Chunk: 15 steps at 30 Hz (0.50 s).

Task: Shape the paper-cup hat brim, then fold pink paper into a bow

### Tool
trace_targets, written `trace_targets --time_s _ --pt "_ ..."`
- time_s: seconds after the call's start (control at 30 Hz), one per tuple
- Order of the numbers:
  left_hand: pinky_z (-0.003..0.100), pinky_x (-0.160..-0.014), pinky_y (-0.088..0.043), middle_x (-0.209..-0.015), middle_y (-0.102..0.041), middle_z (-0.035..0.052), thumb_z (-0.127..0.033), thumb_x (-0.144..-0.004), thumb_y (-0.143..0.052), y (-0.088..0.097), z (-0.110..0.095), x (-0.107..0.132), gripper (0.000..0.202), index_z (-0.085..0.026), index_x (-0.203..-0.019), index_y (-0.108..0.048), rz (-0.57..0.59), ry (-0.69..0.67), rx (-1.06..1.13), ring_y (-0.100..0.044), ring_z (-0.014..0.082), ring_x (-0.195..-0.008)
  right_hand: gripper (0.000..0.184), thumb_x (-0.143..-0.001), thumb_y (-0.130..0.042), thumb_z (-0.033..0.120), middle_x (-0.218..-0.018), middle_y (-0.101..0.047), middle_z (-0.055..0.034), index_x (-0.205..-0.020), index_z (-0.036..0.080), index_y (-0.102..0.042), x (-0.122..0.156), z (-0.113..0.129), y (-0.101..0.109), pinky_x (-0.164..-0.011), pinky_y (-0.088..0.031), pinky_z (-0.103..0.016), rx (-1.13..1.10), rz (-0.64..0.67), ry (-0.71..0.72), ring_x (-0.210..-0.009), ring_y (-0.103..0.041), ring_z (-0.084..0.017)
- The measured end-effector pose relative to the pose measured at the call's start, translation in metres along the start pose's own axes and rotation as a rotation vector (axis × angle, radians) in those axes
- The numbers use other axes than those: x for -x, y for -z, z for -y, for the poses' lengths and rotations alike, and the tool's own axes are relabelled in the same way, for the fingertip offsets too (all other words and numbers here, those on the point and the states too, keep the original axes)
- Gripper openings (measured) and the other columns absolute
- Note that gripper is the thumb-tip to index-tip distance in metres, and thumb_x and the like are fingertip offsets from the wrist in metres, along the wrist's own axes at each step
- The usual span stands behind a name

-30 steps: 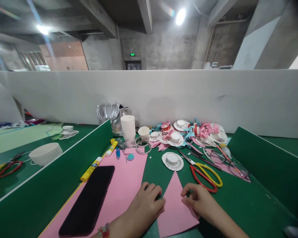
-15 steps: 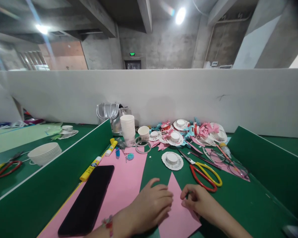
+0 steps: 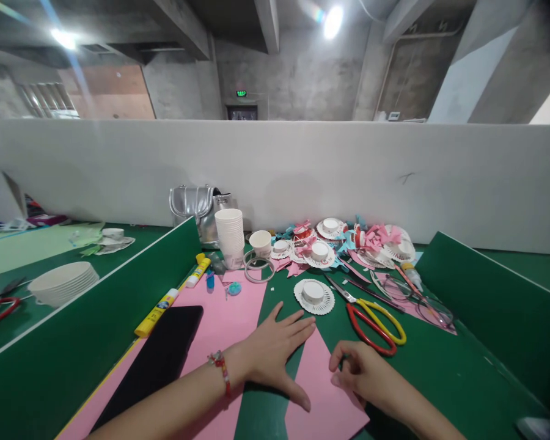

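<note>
My left hand (image 3: pixel 275 351) lies flat and open, fingers spread, pressing on the top of a pink paper triangle (image 3: pixel 323 397) on the green table. My right hand (image 3: pixel 364 376) rests on the triangle's right edge with its fingers curled in a pinch; what they hold, if anything, I cannot make out. A large pink sheet (image 3: pixel 224 324) lies to the left under a black phone (image 3: pixel 158 360). Red and yellow scissors (image 3: pixel 373 321) lie just beyond my right hand.
A stack of paper cups (image 3: pixel 230 238), a single cup (image 3: pixel 260 242), glue sticks (image 3: pixel 156 313), a silver bag (image 3: pixel 195 205) and several paper-plate crafts (image 3: pixel 314 296) crowd the back. Green dividers (image 3: pixel 495 305) stand left and right. Stacked plates (image 3: pixel 62 282) sit in the left bay.
My left hand has uncurled and stretched forward, now flat with fingers spread over the triangle's tip. The view has shifted slightly right. My right hand has barely moved.
</note>
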<state>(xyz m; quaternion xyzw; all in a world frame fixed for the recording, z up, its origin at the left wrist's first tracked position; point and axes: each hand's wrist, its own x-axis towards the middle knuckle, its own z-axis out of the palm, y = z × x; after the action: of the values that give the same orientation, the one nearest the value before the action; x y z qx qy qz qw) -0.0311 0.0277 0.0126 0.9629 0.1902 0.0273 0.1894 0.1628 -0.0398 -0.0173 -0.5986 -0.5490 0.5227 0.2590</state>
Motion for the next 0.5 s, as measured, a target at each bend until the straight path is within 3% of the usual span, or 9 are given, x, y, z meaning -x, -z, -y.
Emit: trace_targets --time_s 0.13,0.33,0.5 --pt "0.051 -0.1 0.002 -0.137 -0.025 0.0135 -0.067 -0.065 -0.04 0.001 -0.003 0.0 0.089 -0.014 -0.132 -0.018 -0.038 -0.021 -0.084 -0.019 0.0278 -0.126 0.008 -0.061 -0.051 0.011 -0.035 -0.035 0.0119 -0.065 0.016 -0.047 0.001 0.003 0.0 -0.033 -0.026 -0.016 0.026 -0.026 0.005 -0.031 -0.036 -0.005" --pt "0.045 -0.102 -0.007 -0.124 -0.047 0.0127 -0.051 -0.081 -0.034 -0.002 -0.023 0.017 0.057 -0.011 -0.122 -0.038 -0.11 -0.057 -0.349 -0.03 0.0238 -0.122 0.008 -0.062 -0.051 0.013 -0.035 -0.036 0.0119 -0.065 0.017 -0.045 0.0 0.002 0.001 -0.033 -0.026 -0.016 0.022 0.011 -0.026 -0.03 -0.036 -0.006" --pt "0.043 -0.095 -0.024 -0.109 -0.059 0.012 -0.033 -0.083 -0.041 -0.039 -0.035 0.032 0.032 -0.011 -0.101 -0.056 -0.281 -0.091 -0.637 -0.047 0.0242 -0.107 0.009 -0.06 -0.054 0.011 -0.04 -0.033 0.0108 -0.065 0.016 -0.05 0.001 0.001 0.002 -0.039 -0.023 -0.017 0.086 -0.039 0.003 -0.037 -0.033 -0.006"
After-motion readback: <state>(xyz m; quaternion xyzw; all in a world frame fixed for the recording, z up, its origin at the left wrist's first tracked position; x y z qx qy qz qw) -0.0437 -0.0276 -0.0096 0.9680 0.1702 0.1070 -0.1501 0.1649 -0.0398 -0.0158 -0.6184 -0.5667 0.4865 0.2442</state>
